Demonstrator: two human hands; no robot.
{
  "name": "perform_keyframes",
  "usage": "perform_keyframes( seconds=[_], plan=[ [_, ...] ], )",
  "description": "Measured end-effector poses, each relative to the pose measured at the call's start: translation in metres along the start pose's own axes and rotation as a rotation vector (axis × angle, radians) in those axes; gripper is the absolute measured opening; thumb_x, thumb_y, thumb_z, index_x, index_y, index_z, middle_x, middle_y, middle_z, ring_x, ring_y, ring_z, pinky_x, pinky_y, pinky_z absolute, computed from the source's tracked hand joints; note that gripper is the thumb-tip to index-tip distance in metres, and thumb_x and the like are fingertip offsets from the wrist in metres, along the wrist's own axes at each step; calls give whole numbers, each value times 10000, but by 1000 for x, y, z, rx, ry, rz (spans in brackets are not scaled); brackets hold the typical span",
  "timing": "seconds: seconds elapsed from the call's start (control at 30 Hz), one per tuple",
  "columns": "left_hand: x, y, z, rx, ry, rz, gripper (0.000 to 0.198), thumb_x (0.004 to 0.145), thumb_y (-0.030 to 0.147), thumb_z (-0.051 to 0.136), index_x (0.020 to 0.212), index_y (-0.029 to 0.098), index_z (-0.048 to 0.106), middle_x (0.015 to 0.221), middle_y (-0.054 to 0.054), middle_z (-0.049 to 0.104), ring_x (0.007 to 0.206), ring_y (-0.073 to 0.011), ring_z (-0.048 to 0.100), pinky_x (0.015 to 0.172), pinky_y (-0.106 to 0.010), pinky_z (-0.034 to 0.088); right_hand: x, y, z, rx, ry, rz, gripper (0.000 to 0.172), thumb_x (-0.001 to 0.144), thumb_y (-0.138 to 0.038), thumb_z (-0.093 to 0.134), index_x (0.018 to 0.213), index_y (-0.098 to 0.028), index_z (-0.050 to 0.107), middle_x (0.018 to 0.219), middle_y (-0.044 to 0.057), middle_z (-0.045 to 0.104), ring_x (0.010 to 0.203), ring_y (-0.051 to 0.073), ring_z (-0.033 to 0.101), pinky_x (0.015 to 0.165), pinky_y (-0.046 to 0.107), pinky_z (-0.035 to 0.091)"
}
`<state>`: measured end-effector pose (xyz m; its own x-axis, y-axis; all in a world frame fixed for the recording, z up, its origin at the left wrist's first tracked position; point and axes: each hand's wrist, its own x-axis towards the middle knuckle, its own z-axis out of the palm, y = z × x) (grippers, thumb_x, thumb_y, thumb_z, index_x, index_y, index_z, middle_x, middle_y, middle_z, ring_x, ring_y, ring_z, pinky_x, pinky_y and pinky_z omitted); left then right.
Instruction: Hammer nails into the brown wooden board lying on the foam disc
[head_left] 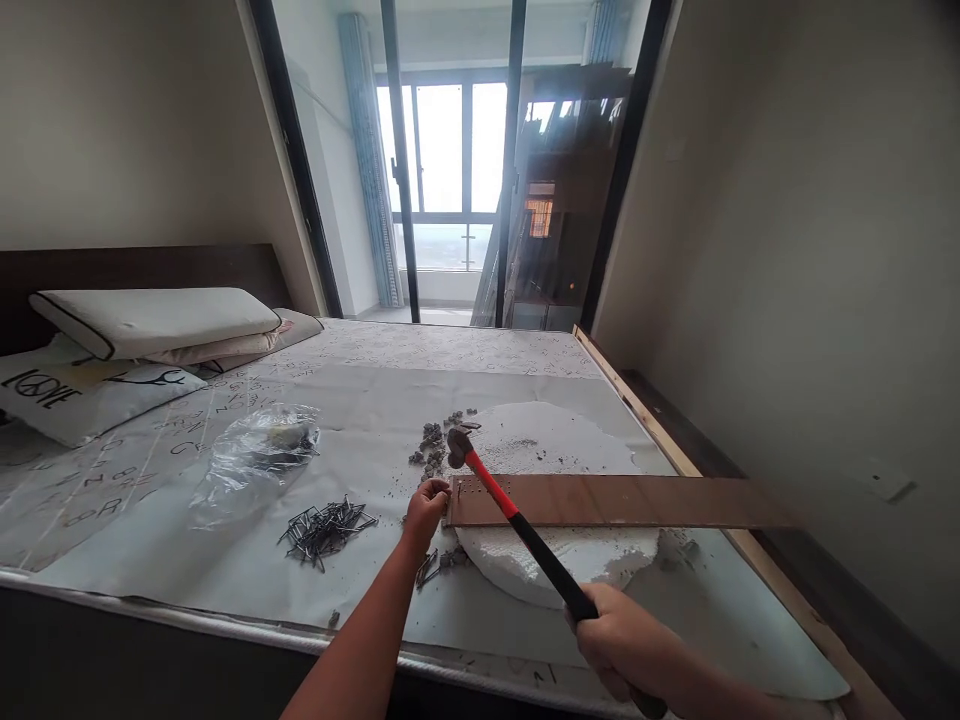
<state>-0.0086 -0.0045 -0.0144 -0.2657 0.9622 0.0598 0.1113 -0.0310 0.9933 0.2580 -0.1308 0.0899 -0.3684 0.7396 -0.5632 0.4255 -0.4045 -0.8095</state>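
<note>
Hammer (519,522), dark head (457,448), red-and-black handle (551,565), right hand (622,635) clamped round it, left hand (426,512), finger grip unclear

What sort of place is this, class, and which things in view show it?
Probably a bedroom: there is a patterned mattress, a dark headboard at its left, and a white pillow lying near that headboard.

A: Desc of the L hand (425,512), pls?
B: Bare. L forearm (364,625) bare too, slim nr the wrist (410,546), wider further up.
A: & the R side?
B: R hand (619,635) also bare, broad across the back. R forearm (709,672) bare as far as it's vis.
</note>
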Motion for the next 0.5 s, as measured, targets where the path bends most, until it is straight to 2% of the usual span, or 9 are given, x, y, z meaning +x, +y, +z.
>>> perform_keyframes(
  seconds=[0.13,0.3,0.4,0.5],
  plan=[
    [-2,1,-1,-166,55,-158,218,585,284,464,769,170,486,678,5,543,581,-90,522,564,-219,441,17,24,7,-17,-45,-23,172,438,-112,345,569,-223,339,298,-113,260,235,68,263,228,181,142],
    [-1,-3,-4,-178,166,-296,155,639,230,450,785,179,466,596,18,493,540,-83,518,576,-222,471,3,17,2,9,11,-62,150,481,-106,360,582,-215,340,327,-116,250,252,51,251,259,169,151],
    [0,-6,-4,-169,155,-359,110,670,202,463,777,178,466,571,15,497,512,-84,512,558,-226,473,-1,14,2,15,20,-43,151,516,-104,369,607,-222,342,325,-120,249,252,57,236,256,174,160],
    [0,-8,-2,-42,131,-356,103,688,176,447,787,173,474,567,11,510,521,-88,528,553,-217,469,7,21,6,0,-4,-11,161,511,-95,368,596,-224,326,328,-118,252,245,54,220,250,181,148]
  ],
)
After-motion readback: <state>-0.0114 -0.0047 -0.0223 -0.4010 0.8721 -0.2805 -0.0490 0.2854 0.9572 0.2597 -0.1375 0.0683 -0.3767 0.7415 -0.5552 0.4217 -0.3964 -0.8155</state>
